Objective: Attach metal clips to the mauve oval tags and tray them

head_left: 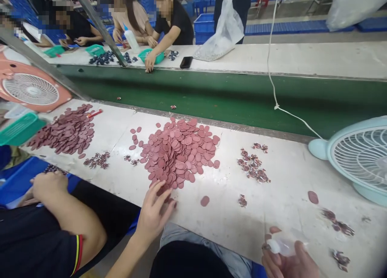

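Observation:
At the near edge of a large heap of reddish oval discs point(178, 149), my left hand point(155, 209) is spread, its fingertips touching or just above the lowest discs. My right hand point(287, 253) is wrapped round a small translucent bottle point(286, 245) with a white nozzle, at the table's front edge. A single disc point(204, 201) lies between the hands. Small dark brown and white pieces point(253, 166) form a cluster right of the heap. One such piece point(242, 201) lies below them. Another disc point(313, 197) and more small pieces point(338, 222) are at the right.
A light blue fan point(363, 161) stands at the right, its white cord crossing a green belt point(211, 96). At the left are a person's arm point(72, 213), a second disc heap point(66, 130), a green basket point(22, 128) and an orange fan point(30, 86). Several people sit across the belt.

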A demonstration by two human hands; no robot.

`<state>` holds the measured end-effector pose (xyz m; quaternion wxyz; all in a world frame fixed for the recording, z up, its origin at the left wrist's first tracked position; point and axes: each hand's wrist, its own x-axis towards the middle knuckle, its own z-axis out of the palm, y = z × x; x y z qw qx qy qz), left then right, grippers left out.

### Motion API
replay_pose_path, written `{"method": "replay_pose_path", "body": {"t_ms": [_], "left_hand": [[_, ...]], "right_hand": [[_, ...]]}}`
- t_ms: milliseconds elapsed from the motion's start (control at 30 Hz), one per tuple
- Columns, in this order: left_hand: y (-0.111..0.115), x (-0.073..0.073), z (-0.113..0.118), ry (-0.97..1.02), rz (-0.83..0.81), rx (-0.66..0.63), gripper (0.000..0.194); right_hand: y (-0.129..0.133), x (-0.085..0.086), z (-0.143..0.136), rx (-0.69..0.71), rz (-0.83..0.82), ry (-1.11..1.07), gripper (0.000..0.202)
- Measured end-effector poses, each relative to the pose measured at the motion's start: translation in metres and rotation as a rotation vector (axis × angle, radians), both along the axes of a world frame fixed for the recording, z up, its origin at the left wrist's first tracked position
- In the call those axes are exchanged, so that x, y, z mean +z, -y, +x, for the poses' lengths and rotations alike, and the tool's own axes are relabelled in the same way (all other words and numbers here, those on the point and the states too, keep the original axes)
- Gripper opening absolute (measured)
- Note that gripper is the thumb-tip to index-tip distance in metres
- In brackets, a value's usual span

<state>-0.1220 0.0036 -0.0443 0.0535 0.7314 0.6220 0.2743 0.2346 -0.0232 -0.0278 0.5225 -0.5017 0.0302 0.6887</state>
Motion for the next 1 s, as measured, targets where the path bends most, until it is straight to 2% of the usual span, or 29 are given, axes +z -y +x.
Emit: {"method": "replay_pose_path", "body": {"t_ms": [67, 133, 267, 433, 600, 800, 933, 1000], "left_hand": [[0.014, -0.009, -0.011, -0.018, -0.038, 0.036, 0.043], [0.025, -0.018, -0.011, -0.020, -0.086, 0.024, 0.044], [0.027, -0.022, 0.014, -0.009, -0.130, -0.082, 0.046], [0.004, -0.014, 0.051, -0.165, -0.254, -0.323, 0.067], [-0.022, -0.006, 0.072, -0.225, -0.341, -0.530, 0.085], [-0.046, 0.002, 0.082, -0.176, -0.366, -0.754, 0.077], [-0.059, 0.005, 0.087, -0.102, -0.305, -0.798, 0.071], [-0.067, 0.008, 0.091, -0.039, -0.260, -0.754, 0.057]], "right_hand": [[0.000, -0.001, -0.003, 0.007, -0.010, 0.003, 0.040], [-0.003, 0.003, -0.009, 0.023, -0.012, 0.009, 0.037], [-0.009, 0.014, -0.020, 0.056, 0.023, 0.017, 0.037], [-0.008, 0.019, -0.022, 0.059, 0.040, 0.013, 0.037], [-0.001, 0.015, -0.022, 0.047, 0.029, -0.012, 0.039], [0.002, 0.011, -0.028, 0.051, 0.014, -0.034, 0.040], [-0.001, 0.015, -0.033, 0.058, 0.012, -0.036, 0.040], [-0.003, 0.019, -0.035, 0.069, 0.020, -0.025, 0.041]]}}
